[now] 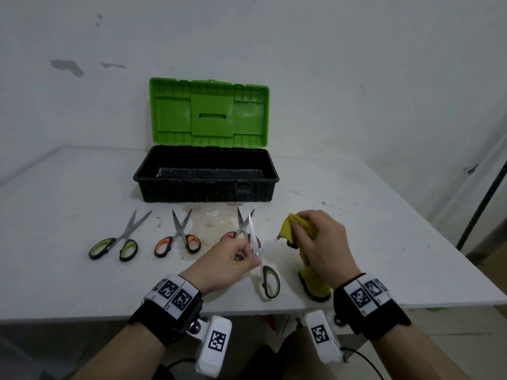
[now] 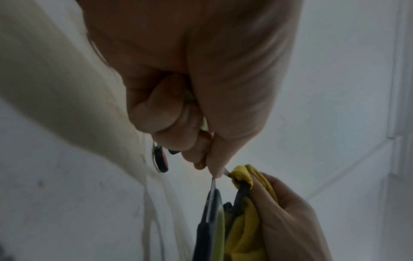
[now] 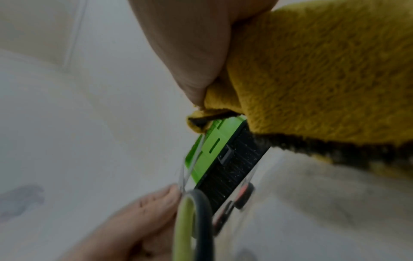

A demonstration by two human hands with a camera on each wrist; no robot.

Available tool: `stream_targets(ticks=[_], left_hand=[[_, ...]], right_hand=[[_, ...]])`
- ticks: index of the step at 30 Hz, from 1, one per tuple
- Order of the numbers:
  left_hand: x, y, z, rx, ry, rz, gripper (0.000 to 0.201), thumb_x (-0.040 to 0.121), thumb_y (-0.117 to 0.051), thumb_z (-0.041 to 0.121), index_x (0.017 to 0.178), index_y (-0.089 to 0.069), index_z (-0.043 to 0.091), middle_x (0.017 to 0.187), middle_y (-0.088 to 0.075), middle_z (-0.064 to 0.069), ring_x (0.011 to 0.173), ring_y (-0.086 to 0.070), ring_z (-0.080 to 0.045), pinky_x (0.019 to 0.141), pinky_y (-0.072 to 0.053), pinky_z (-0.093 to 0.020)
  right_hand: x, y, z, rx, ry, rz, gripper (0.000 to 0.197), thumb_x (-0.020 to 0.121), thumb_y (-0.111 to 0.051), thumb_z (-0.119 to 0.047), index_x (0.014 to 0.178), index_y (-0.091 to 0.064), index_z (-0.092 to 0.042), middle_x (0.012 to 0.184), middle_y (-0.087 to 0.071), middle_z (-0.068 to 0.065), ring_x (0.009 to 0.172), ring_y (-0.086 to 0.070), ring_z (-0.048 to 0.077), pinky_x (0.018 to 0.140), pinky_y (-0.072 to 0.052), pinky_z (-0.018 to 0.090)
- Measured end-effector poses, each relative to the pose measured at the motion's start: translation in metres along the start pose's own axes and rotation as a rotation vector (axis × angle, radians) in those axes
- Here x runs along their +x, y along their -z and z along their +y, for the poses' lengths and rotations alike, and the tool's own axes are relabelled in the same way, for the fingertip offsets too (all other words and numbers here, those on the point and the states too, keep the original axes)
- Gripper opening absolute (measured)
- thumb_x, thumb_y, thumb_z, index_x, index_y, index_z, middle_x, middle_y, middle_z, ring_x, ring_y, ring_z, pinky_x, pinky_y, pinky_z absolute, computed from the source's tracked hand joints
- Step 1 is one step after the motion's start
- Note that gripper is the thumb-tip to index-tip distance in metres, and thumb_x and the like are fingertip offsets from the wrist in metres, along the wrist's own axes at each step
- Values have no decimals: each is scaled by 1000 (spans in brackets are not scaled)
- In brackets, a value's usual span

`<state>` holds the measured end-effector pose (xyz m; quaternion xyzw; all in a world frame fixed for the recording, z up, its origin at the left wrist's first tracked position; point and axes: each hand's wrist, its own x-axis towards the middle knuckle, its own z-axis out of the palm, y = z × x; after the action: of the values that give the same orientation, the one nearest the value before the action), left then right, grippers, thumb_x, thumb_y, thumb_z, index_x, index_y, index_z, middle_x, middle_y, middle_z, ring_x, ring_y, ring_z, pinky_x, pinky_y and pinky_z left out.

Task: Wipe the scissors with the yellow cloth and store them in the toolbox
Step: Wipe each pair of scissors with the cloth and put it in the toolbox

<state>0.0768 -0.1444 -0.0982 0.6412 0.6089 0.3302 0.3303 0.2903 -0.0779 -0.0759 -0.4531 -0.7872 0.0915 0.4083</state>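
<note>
Yellow cloth, gripped in our right hand, wraps one blade of the open scissors our left hand pinches; three pairs lie unstored near the toolbox.

Head view evenly lit, edges bowed; wrist views dim, blurred

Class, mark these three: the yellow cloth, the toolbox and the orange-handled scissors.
yellow cloth (image 1: 315,283), head view, on its hanging lower fold.
toolbox (image 1: 208,112), head view, on the raised green lid.
orange-handled scissors (image 1: 192,242), head view, on the right handle loop.
</note>
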Motion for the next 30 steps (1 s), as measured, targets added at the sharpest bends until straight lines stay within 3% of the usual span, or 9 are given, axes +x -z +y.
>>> stream_targets(ticks=[4,7,9,13,18,22,25,30], left_hand=[[2,9,-1,-93,52,-38,21,95,-61,33,91,-63,13,67,-59,10,50,-48,-1,53,-39,-23],[5,15,1,-157,49,-50,22,96,-61,28,89,-65,9,61,-59,5,49,-47,-9,47,-39,-21],[7,17,3,-184,58,-60,23,96,-63,28,83,-67,10,60,-59,5,47,-46,-9,45,-37,-19],[11,16,5,-245,78,-99,19,96,-63,27,84,-71,15,60,-53,5,45,-41,-6,43,-34,-17],[10,11,3,-241,56,-121,20,95,-64,25,77,-70,18,59,-50,7,45,-40,-5,45,-34,-18],[7,11,3,-185,26,-169,21,92,-69,26,78,-72,10,62,-46,-5,48,-38,-11,46,-33,-21],[8,11,0,-146,0,-161,28,91,-70,28,78,-69,2,59,-41,-7,49,-36,-13,48,-30,-25],[11,9,-1,20,-32,-107,27,89,-70,33,64,-68,25,50,-48,11,48,-42,-3,55,-35,-25]], right_hand=[[5,18,-4,104,-103,-25,7,87,-67,-27,91,-65,-32,83,-66,-17,80,-61,-3,67,-45,9],[8,27,-12,120,-24,-129,14,87,-67,-25,98,-63,-33,85,-66,-16,82,-62,0,68,-48,12],[11,28,-18,57,94,-207,16,89,-66,-23,101,-64,-32,92,-66,-18,86,-60,-1,74,-46,10],[18,19,-24,-76,267,-350,20,90,-64,-18,107,-68,-27,101,-67,-11,95,-58,10,85,-49,29],[14,2,-26,-136,382,-403,20,90,-65,-26,110,-68,-28,104,-65,-9,98,-55,12,82,-51,31],[6,-7,-24,-141,400,-414,22,91,-64,-33,111,-68,-26,104,-64,-9,98,-54,11,79,-52,31],[1,-7,-23,-143,463,-420,20,92,-61,-34,109,-69,-27,103,-64,-9,95,-55,11,73,-52,28],[1,-11,-25,-208,461,-404,18,92,-60,-34,107,-69,-28,99,-64,-7,92,-58,14,68,-54,30]])
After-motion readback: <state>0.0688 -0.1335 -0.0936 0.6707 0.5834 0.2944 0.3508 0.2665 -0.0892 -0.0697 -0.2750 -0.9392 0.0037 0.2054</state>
